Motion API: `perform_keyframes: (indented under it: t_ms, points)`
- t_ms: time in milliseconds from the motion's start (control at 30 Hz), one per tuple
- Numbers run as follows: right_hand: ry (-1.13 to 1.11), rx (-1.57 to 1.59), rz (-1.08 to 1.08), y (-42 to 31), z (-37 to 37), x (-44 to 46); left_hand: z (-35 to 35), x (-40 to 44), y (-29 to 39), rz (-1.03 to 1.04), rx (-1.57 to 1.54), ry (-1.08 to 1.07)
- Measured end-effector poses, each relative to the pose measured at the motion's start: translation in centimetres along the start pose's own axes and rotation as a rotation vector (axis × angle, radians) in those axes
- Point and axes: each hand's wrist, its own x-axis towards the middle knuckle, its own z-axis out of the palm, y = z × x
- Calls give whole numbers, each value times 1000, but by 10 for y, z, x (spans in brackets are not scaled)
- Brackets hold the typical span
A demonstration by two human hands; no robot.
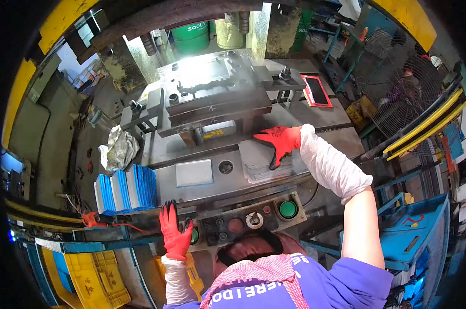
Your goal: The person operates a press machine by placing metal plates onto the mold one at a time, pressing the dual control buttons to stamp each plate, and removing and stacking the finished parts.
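Observation:
My right hand (282, 143), in a red glove with dark fingertips, rests on a stack of thin grey metal sheets (258, 164) on the press bed. Its fingers are stretched and the thumb is spread apart, with no sheet lifted. One flat sheet with a blue edge (194, 173) lies left of that stack. My left hand (175, 233), gloved alike, is open with fingers spread upward. It is beside the left green button (193, 236) at the end of the control panel (222, 226); whether it touches the button I cannot tell. Behind the sheets stands the steel die (217, 105).
Blue-edged sheets (125, 189) stand in rows at the bed's left, near a crumpled cloth (119, 148). A phone on a red case (317, 91) lies at the right. Yellow crates (96, 278) sit lower left, a blue cart (416, 232) lower right, a large fan (403, 87) far right.

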Motion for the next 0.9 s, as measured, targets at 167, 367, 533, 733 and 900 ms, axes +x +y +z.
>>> perform_keyframes:
  t_ms: [167,367,533,733,900]
  points:
    - [-73,119,18,-1,-13,-2,9,-13,-7,-84,4,-8]
    - [-105,184,103,-8,-25,-13,8,-8,7,-45,-25,-40]
    - [392,-523,-19,-46,-13,-42,9,-9,7,-28,-54,-42]
    - [853,-556,31,-87,43,-75,24,-19,-12,-96,-55,-47]
    - [935,-426,32,-90,36,-79,20,-16,-10,-94,-28,-67]
